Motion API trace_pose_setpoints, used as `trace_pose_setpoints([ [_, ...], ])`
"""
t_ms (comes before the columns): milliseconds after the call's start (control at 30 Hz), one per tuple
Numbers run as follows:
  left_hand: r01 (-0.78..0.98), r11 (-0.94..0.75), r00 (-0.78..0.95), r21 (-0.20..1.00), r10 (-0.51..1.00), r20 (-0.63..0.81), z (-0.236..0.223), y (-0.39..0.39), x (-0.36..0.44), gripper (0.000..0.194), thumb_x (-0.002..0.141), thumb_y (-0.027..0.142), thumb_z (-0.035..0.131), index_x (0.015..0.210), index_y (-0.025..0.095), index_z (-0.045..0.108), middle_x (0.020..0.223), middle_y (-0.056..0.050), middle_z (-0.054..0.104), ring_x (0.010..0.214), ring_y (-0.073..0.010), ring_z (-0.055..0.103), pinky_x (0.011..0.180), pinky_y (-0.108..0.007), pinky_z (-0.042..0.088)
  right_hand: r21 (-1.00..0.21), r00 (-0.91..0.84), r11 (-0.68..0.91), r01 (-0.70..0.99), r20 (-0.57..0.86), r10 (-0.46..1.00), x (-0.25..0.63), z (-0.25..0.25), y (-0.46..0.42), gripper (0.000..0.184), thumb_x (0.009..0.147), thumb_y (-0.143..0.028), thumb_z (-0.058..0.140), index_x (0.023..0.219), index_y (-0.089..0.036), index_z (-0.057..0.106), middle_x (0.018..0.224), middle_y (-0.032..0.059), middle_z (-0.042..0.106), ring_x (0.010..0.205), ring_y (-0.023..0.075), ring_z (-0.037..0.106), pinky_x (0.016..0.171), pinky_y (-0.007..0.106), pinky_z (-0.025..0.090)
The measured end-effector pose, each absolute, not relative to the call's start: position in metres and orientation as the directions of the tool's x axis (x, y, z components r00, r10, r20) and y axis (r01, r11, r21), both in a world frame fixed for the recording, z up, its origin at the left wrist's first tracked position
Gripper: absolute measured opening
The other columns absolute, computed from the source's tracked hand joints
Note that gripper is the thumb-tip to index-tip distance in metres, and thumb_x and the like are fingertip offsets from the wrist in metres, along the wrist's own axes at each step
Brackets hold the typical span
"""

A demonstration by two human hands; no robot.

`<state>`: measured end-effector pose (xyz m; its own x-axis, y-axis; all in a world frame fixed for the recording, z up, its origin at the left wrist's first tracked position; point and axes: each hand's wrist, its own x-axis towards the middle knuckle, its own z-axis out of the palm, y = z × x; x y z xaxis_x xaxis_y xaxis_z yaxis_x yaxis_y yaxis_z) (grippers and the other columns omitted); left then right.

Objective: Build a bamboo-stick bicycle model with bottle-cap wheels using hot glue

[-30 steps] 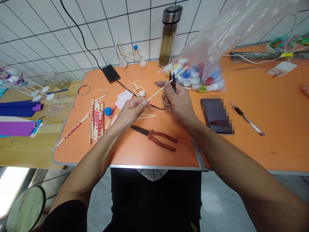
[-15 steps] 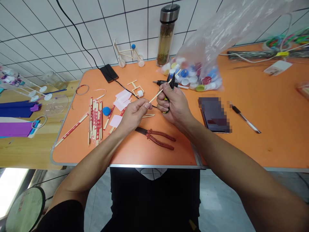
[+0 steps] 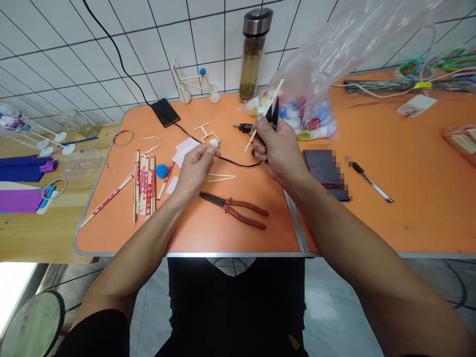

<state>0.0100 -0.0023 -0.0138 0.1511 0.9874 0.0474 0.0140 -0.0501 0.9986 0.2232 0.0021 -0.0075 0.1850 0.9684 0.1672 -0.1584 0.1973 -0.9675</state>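
Observation:
My right hand (image 3: pixel 277 144) is closed around black-bladed scissors (image 3: pixel 274 114), blades pointing up. The same hand's thumb and fingers pin a thin wooden stick (image 3: pixel 275 94), which slants up past the blades. My left hand (image 3: pixel 197 168) is to the left, thumb and fingers pressed together; whether something small sits between the tips I cannot make out. Just beyond its fingertips lies a small frame of glued sticks (image 3: pixel 203 131) with a white cap (image 3: pixel 214 143). Two short sticks (image 3: pixel 222 177) rest between my hands, and red-handled pliers (image 3: pixel 238 208) lie nearer me.
Paper-wrapped chopsticks (image 3: pixel 145 188) and a blue ball (image 3: pixel 162 171) lie left. Behind are a stick bicycle model (image 3: pixel 197 83), a tea bottle (image 3: pixel 254 59) and a bag of bottle caps (image 3: pixel 316 114). A phone (image 3: pixel 325 173) and pen (image 3: pixel 372 182) lie right; a black cable (image 3: pixel 238 162) crosses the table.
My left hand has let go of the stick and moved left. My right hand has shifted right with the scissors and stick, the stick now more upright.

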Motion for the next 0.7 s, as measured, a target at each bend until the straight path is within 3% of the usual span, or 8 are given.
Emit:
trace_pose_setpoints([
  [100,-0.03,-0.003,0.026,1.0,1.0,0.004,-0.005,0.01,-0.004,0.034,0.096,0.05,0.082,0.081,0.023,0.07,0.057,0.007,0.031,0.049,-0.0102,0.02,0.047,-0.026,0.013,-0.934,0.101,0.208,0.291,0.246,0.964,0.238,-0.013,0.011,0.034,0.107,-0.048,0.076,0.087,-0.025,0.061,0.077,0.0001,0.07,0.069,0.0168,0.061,0.065,0.03,0.048],
  [167,-0.047,0.001,-0.027,0.999,1.0,-0.003,0.002,0.015,-0.01,0.028,0.095,0.041,0.079,0.078,0.023,0.066,0.054,0.008,0.03,0.046,-0.0096,0.018,0.046,-0.026,0.011,-0.807,0.071,0.161,0.568,0.243,0.967,0.24,-0.016,0.016,0.026,0.104,-0.033,0.075,0.083,-0.023,0.064,0.08,0.0039,0.075,0.08,0.0226,0.069,0.078,0.036,0.053],
  [233,-0.067,0.019,-0.044,0.998,0.999,-0.022,0.006,0.016,-0.012,0.023,0.091,0.036,0.077,0.077,0.022,0.065,0.053,0.009,0.029,0.045,-0.0088,0.017,0.045,-0.025,0.011,-0.669,0.053,0.122,0.734,0.235,0.97,0.237,-0.017,0.019,0.014,0.102,-0.027,0.072,0.089,-0.021,0.072,0.094,0.0092,0.082,0.093,0.0293,0.075,0.086,0.041,0.055],
  [300,-0.089,0.057,-0.028,0.994,0.998,-0.06,0.007,0.017,-0.013,0.02,0.088,0.033,0.075,0.076,0.022,0.065,0.054,0.01,0.029,0.044,-0.0078,0.016,0.044,-0.025,0.01,-0.559,0.023,0.103,0.823,0.214,0.976,0.232,-0.017,0.021,0.013,0.103,-0.026,0.068,0.103,-0.019,0.08,0.111,0.0144,0.085,0.106,0.0358,0.077,0.092,0.045,0.057],
  [433,-0.114,0.148,0.048,0.982,0.989,-0.143,0.004,0.017,-0.013,0.014,0.086,0.03,0.071,0.078,0.02,0.064,0.056,0.01,0.029,0.045,-0.0067,0.014,0.045,-0.023,0.008,-0.415,-0.007,0.07,0.907,0.151,0.989,0.225,-0.015,0.026,0.029,0.105,-0.026,0.064,0.124,-0.018,0.083,0.131,0.0214,0.084,0.121,0.0436,0.076,0.099,0.053,0.06],
  [567,-0.111,0.185,0.126,0.976,0.977,-0.171,0.002,0.016,-0.012,0.016,0.093,0.033,0.069,0.084,0.02,0.065,0.058,0.01,0.029,0.045,-0.0063,0.015,0.044,-0.02,0.011,-0.39,-0.038,0.106,0.915,0.178,0.983,0.224,-0.013,0.029,0.04,0.104,-0.023,0.063,0.141,-0.014,0.078,0.141,0.0242,0.079,0.13,0.0434,0.073,0.106,0.054,0.059],
  [700,-0.135,0.219,0.165,0.966,0.967,-0.196,0.003,0.015,-0.012,0.02,0.1,0.034,0.065,0.087,0.019,0.066,0.058,0.01,0.03,0.044,-0.006,0.016,0.043,-0.018,0.013,-0.383,-0.047,0.114,0.916,0.181,0.982,0.222,-0.015,0.028,0.042,0.107,-0.024,0.063,0.146,-0.013,0.074,0.147,0.0252,0.073,0.133,0.043,0.07,0.11,0.054,0.057],
])
